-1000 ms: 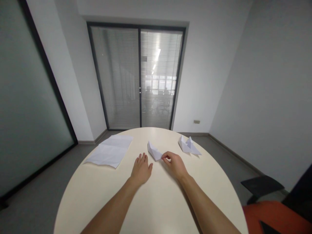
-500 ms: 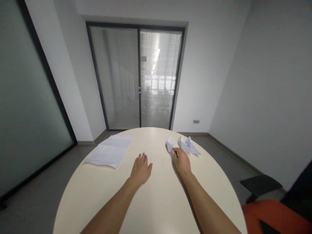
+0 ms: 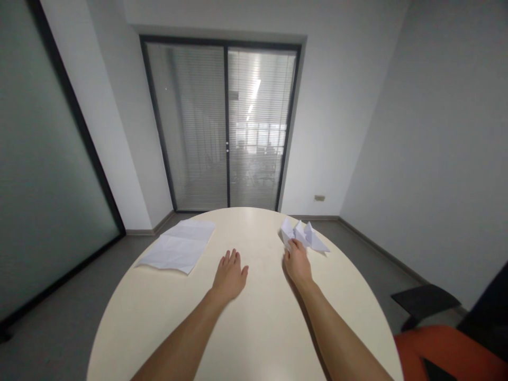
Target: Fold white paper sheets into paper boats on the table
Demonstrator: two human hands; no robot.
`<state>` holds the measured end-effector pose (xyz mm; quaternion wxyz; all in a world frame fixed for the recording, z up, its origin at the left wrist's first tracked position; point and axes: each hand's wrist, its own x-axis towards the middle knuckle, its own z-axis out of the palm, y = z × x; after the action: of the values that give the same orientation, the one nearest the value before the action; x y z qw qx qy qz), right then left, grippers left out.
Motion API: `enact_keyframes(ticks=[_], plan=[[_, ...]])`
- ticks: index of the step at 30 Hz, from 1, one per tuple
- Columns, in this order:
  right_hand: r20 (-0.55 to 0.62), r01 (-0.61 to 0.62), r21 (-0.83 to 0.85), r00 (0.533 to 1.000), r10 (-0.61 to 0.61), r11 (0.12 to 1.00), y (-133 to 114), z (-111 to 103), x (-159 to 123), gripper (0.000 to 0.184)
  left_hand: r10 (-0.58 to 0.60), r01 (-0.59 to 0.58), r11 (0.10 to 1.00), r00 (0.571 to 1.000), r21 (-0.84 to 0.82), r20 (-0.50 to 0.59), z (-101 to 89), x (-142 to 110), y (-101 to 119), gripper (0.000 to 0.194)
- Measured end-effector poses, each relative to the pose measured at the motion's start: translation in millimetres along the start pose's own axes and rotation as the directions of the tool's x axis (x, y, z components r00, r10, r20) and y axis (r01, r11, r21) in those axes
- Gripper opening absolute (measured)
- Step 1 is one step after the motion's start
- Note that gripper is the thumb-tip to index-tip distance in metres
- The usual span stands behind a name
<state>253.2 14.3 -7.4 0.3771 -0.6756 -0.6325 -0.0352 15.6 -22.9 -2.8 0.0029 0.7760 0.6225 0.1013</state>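
My left hand [image 3: 230, 276] lies flat on the round table with its fingers stretched out, holding nothing. On the far right side, my right hand [image 3: 297, 264] has its fingers closed at the near edge of a folded white paper boat [image 3: 286, 228]; the fingertips are partly hidden. Close against that boat on its right are a second paper boat [image 3: 300, 230] and a third paper boat [image 3: 315, 241], all with pointed peaks. My right hand covers part of the nearer sides.
White creased paper sheets [image 3: 174, 246] lie flat at the table's far left. The pale round table [image 3: 254, 328] has a curved edge. An orange chair [image 3: 448, 352] with a black armrest stands at the right. Behind are a glazed door with blinds [image 3: 190, 127] and white walls.
My right hand has shifted slightly right, and the leftmost paper boat has moved right with it, up against the others, which have shifted slightly. My left hand has stayed in place.
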Motion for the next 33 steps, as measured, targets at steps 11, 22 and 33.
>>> enact_keyframes(ticks=[11, 22, 33], plan=[[-0.133, 0.105, 0.041, 0.986, -0.098, 0.994, 4, 3, -2, 0.032, -0.005, 0.005, 1.000, 1.000, -0.024, 0.008, -1.0, 0, 0, 0.062], [-0.013, 0.227, 0.103, 0.974, -0.227, 0.968, -21, -16, -3, 0.023, -0.078, 0.081, 0.996, 0.992, 0.029, -0.103, -12.1, -4, 1, 0.061], [0.298, 0.345, 0.360, 0.838, -0.457, 0.867, -35, -32, -21, 0.027, -0.479, 0.488, 0.862, 0.873, 0.137, -0.091, -22.6, -4, -33, 0.069]])
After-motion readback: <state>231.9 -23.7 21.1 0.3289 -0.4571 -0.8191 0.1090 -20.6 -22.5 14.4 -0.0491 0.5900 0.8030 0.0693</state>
